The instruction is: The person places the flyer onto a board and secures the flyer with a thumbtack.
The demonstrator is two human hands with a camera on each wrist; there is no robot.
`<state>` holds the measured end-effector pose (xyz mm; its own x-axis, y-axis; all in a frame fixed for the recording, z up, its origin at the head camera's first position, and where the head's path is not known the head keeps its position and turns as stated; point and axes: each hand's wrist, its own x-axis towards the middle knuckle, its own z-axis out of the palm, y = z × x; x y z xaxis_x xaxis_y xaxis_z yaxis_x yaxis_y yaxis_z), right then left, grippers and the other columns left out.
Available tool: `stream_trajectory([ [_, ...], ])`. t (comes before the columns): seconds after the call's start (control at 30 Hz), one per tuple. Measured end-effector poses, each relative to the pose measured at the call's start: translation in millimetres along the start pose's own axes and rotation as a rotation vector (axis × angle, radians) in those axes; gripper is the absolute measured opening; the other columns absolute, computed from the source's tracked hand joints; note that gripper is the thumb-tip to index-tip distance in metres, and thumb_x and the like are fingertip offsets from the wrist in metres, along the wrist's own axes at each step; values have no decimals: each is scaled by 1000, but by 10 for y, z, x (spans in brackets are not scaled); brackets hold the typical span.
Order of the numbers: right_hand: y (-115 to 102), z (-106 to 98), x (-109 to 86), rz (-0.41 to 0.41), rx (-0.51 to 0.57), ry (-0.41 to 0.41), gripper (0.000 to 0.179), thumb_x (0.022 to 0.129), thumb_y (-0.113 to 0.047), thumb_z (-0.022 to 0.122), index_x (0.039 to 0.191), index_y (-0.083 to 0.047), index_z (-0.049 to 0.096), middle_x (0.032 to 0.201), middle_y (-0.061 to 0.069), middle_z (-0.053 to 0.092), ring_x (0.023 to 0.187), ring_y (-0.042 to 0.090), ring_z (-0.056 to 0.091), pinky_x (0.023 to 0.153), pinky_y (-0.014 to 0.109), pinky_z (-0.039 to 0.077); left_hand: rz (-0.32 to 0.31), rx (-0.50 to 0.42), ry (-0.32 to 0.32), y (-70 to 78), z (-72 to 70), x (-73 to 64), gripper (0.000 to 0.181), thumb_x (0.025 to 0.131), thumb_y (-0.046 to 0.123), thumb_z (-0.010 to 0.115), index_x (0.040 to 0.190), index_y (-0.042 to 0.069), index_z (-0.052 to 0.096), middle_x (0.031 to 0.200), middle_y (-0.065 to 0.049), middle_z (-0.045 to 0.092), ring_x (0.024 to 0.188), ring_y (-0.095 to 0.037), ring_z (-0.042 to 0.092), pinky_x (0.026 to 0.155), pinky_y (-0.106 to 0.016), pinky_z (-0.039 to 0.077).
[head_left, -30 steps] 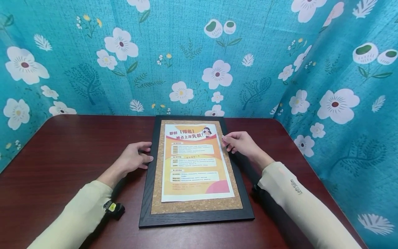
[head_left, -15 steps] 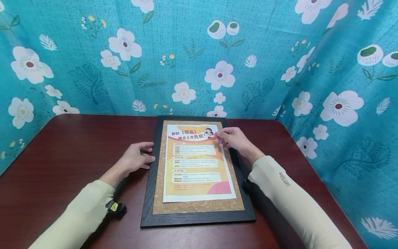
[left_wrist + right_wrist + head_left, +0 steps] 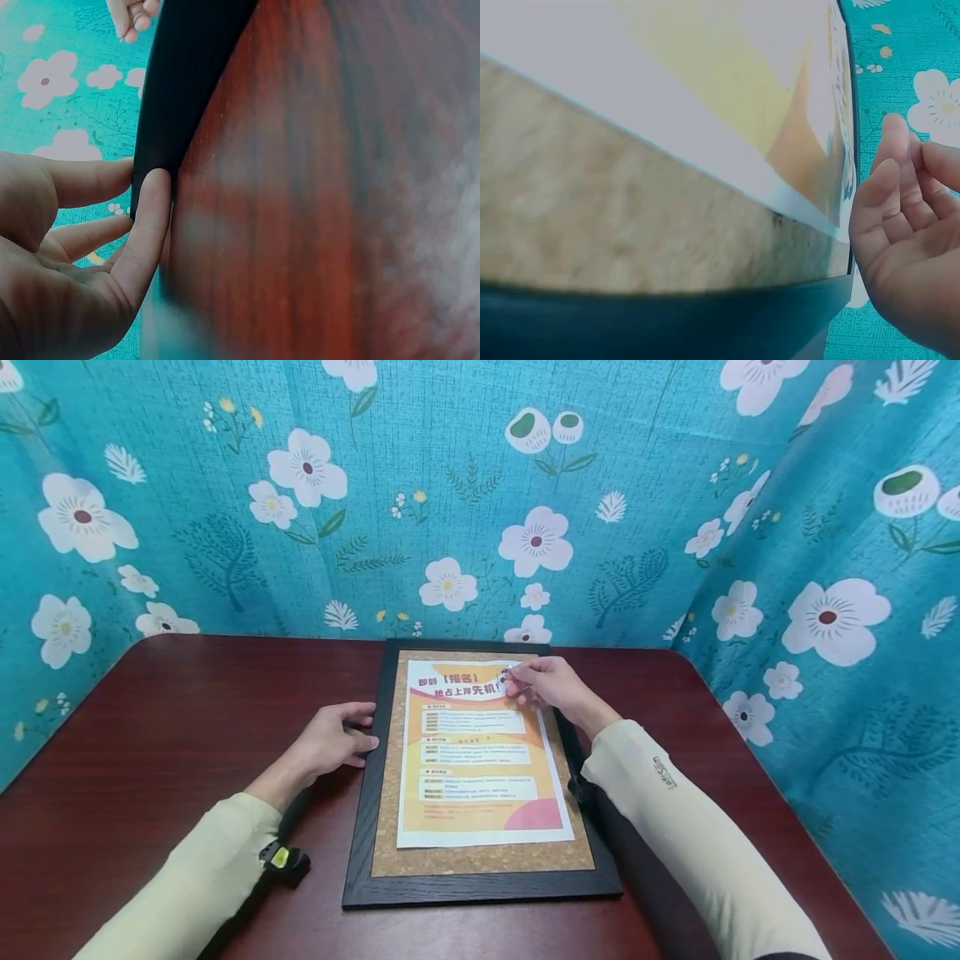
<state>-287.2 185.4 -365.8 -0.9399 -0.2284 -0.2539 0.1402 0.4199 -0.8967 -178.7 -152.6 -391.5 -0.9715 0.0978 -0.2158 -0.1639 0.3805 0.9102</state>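
Note:
A printed poster [image 3: 480, 810] lies on a corkboard [image 3: 427, 861] with a black frame [image 3: 480, 888]. My left hand [image 3: 330, 739] rests at the frame's left side; in the left wrist view its fairly straight fingers [image 3: 150, 214] touch the black edge. Over the poster's upper right corner is my right hand [image 3: 551, 683], thumb and forefinger pinched together. A tiny pale, clear-looking thing seems to sit at those fingertips, too small to make out. The right wrist view shows that hand [image 3: 911, 232] beyond the poster's edge, its pinch turned away from the camera.
The board lies on a dark red wooden table [image 3: 187, 735]. A blue-green flowered curtain [image 3: 420, 485] hangs behind the table and along its right side. A small black device [image 3: 285, 862] is strapped at the left wrist.
My right hand has moved left and slightly away from me, from the board's right border to over the poster's upper right corner. The left hand keeps its place at the frame.

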Motion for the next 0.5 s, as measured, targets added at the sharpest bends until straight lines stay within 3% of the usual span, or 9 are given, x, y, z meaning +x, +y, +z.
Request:
stream_trajectory([
  [0.23, -58, 53, 79, 4, 13, -15, 31, 106, -25, 54, 119, -1, 68, 93, 12, 72, 71, 19, 62, 62, 29, 48, 2, -15, -5, -5, -1, -4, 63, 93, -8, 63, 151, -4, 39, 136, -28, 49, 100, -31, 64, 72, -40, 62],
  [0.5, -104, 125, 197, 66, 14, -30, 32, 106, -26, 53, 120, -1, 67, 88, 10, 70, 68, 17, 61, 60, 27, 50, -1, -2, 4, -15, 7, 5, 63, 93, -8, 63, 151, -3, 39, 137, -28, 49, 102, -31, 64, 72, -40, 62],
])
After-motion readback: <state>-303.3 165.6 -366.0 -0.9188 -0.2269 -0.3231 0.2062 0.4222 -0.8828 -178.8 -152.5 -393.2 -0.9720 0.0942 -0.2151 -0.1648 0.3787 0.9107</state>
